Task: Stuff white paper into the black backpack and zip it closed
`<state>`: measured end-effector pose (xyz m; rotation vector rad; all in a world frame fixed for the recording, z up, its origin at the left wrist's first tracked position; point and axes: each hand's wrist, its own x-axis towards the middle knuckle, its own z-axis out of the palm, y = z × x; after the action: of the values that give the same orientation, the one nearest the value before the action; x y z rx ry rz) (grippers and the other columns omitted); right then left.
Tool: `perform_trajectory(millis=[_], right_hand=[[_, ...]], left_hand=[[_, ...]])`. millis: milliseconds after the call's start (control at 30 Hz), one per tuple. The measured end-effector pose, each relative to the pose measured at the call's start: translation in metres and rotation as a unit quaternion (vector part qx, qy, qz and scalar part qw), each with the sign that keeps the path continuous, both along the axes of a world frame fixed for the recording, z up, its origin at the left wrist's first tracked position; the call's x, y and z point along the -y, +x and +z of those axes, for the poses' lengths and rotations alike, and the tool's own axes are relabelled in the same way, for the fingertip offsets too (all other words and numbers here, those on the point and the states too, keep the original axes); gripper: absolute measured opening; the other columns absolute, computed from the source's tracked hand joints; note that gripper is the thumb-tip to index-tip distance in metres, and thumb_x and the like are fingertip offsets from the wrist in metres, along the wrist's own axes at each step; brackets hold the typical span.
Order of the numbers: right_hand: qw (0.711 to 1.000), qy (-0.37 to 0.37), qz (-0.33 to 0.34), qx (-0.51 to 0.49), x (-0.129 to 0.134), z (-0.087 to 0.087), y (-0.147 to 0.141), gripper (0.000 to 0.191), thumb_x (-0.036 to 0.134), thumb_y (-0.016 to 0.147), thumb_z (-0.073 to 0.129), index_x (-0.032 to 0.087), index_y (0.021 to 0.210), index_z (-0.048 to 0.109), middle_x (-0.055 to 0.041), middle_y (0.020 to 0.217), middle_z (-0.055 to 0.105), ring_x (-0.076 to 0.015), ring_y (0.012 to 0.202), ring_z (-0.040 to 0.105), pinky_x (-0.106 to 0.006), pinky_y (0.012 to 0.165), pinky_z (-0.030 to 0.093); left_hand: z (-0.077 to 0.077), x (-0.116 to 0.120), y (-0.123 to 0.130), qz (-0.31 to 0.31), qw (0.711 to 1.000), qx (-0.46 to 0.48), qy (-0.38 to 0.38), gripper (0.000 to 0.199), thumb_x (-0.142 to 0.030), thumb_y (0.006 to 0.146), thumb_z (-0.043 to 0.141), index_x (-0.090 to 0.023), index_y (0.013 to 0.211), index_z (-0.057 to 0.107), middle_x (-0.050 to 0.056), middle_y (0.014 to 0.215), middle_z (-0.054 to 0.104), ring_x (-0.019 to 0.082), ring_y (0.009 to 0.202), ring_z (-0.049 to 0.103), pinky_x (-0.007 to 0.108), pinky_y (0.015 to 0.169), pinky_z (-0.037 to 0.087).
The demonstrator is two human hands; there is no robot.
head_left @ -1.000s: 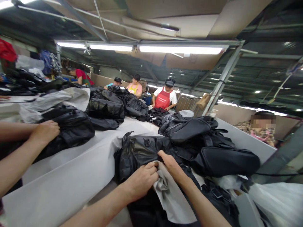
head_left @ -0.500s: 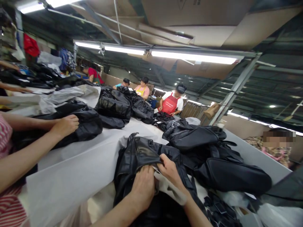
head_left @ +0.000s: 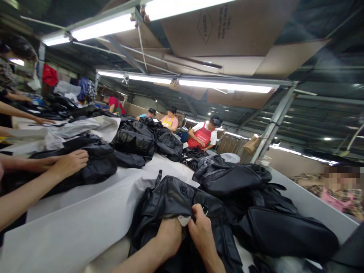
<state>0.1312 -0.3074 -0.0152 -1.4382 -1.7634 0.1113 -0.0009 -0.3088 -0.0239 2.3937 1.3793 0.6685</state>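
A black leather-like bag point(head_left: 176, 193) lies in front of me on the pale table covering. My left hand point(head_left: 170, 236) reaches under the bag's upper flap, its fingers hidden inside. Beside it, my right hand point(head_left: 200, 227) is closed on the flap's edge, thumb and fingers pinched together. Between the two hands a small piece of white material point(head_left: 184, 220) shows at the opening.
Black bags point(head_left: 287, 231) are piled to the right, with more point(head_left: 136, 138) at the back. At the left, another person's hands point(head_left: 69, 163) rest on a black bag. White sheeting point(head_left: 76, 212) covers the table's left part. Several people stand farther off.
My left hand has gone deeper under the flap. The white material, which hung out over my right wrist, now shows only as a small piece. The view has tilted upward.
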Motion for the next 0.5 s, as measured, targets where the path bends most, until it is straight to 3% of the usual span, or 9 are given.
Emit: perform_trajectory(millis=[67, 167, 300, 500], right_hand=[[1.000, 0.000, 0.002, -0.019, -0.001, -0.001, 0.007, 0.004, 0.028, 0.079, 0.043, 0.025, 0.080, 0.044, 0.0015, 0.066, 0.060, -0.0185, 0.061, 0.060, -0.026, 0.058, 0.040], [0.999, 0.001, 0.012, -0.031, 0.001, -0.002, 0.010, 0.003, 0.026, 0.077, 0.044, 0.025, 0.079, 0.046, 0.0038, 0.064, 0.058, -0.0165, 0.059, 0.058, -0.024, 0.058, 0.041], [0.999, 0.019, 0.030, -0.015, 0.008, -0.004, 0.009, 0.006, 0.024, 0.074, 0.045, 0.025, 0.080, 0.045, 0.0049, 0.063, 0.055, -0.0158, 0.056, 0.056, -0.024, 0.055, 0.039], [0.992, 0.072, 0.047, 0.089, 0.021, -0.008, 0.007, 0.017, 0.015, 0.077, 0.036, 0.024, 0.087, 0.046, -0.0003, 0.067, 0.062, -0.0189, 0.062, 0.066, -0.025, 0.057, 0.042]], left_hand=[[-0.008, 0.022, -0.011, -0.034, 0.998, -0.039, 0.026, 0.062, -0.011, 0.083, 0.045, -0.008, 0.144, 0.043, 0.020, 0.150, 0.042, 0.032, 0.139, 0.039, 0.049, 0.117, 0.029], [-0.010, 0.041, -0.026, -0.141, 0.982, -0.110, 0.059, 0.074, -0.013, 0.078, 0.050, -0.002, 0.149, 0.032, 0.021, 0.159, 0.023, 0.035, 0.147, 0.021, 0.049, 0.120, 0.023], [-0.009, 0.034, -0.028, -0.110, 0.987, -0.086, 0.084, 0.064, -0.008, 0.083, 0.042, -0.007, 0.146, 0.037, 0.018, 0.152, 0.039, 0.030, 0.141, 0.036, 0.047, 0.117, 0.032], [-0.028, -0.015, -0.003, -0.107, 0.974, -0.114, 0.164, 0.036, -0.010, 0.088, 0.050, -0.013, 0.123, 0.059, 0.014, 0.123, 0.066, 0.026, 0.118, 0.059, 0.043, 0.105, 0.047]])
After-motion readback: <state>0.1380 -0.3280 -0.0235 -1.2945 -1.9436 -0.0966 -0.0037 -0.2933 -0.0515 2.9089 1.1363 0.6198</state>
